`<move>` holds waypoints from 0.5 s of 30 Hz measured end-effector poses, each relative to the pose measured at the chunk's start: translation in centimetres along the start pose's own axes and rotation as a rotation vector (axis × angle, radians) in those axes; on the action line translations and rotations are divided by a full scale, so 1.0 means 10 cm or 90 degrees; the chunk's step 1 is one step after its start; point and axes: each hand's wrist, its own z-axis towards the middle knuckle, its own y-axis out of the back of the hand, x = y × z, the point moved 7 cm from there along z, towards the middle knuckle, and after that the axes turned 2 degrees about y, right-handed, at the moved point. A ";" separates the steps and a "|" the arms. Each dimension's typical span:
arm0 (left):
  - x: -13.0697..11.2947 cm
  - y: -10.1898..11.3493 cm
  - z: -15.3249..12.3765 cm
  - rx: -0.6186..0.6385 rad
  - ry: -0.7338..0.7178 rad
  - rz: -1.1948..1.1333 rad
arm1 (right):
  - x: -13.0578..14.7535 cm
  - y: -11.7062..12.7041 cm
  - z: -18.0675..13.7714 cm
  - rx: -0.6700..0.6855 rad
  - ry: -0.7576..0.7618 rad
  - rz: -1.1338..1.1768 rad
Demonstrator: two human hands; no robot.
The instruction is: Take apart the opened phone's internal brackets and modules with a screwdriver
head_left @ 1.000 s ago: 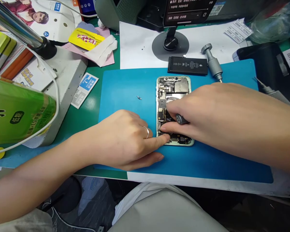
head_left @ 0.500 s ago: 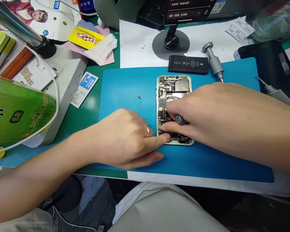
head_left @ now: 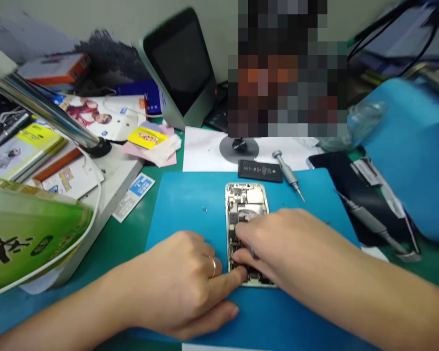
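The opened phone [head_left: 247, 214] is lying flat, w/ its back down & boards showing, at the ctr of the blue mat [head_left: 190, 204], long axis running away from the person. The left hand [head_left: 179, 282] is resting on the mat just left of it, gripping nothing: fingers are loosely curled, index tip is pressing against the phone's lower left edge, thumb is lying on the mat below, and a ring [head_left: 213, 267] is showing on one finger. The right hand [head_left: 281, 243] is covering the phone's lower right half, fingers bunched & pinching a small dark tool [head_left: 252, 252] over the boards; most of the tool is sitting hidden under the fingers, so its tip isn't readable. The two hands are nearly touching at the phone's bottom end. A tiny loose part [head_left: 204, 209] is lying on the mat, left of the phone & apart from it. Beyond the phone's top edge a black battery [head_left: 260, 171] is lying crosswise, w/ a grey screwdriver [head_left: 289, 175] just to its right, tip pointing onto the mat. A green can [head_left: 25, 239] is looming blurred at the near left.
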 end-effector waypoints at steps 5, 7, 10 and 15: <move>-0.01 -0.03 0.02 0.010 -0.001 0.015 | -0.01 0.00 0.01 0.044 -0.034 0.007; -0.01 -0.04 0.03 0.019 0.001 0.024 | -0.01 0.00 0.00 0.041 -0.039 0.005; -0.01 -0.04 0.05 0.027 0.002 0.028 | -0.03 -0.04 -0.01 0.029 -0.033 0.020; -0.01 -0.04 0.05 0.028 0.001 0.038 | -0.06 -0.09 -0.01 -0.026 0.019 0.065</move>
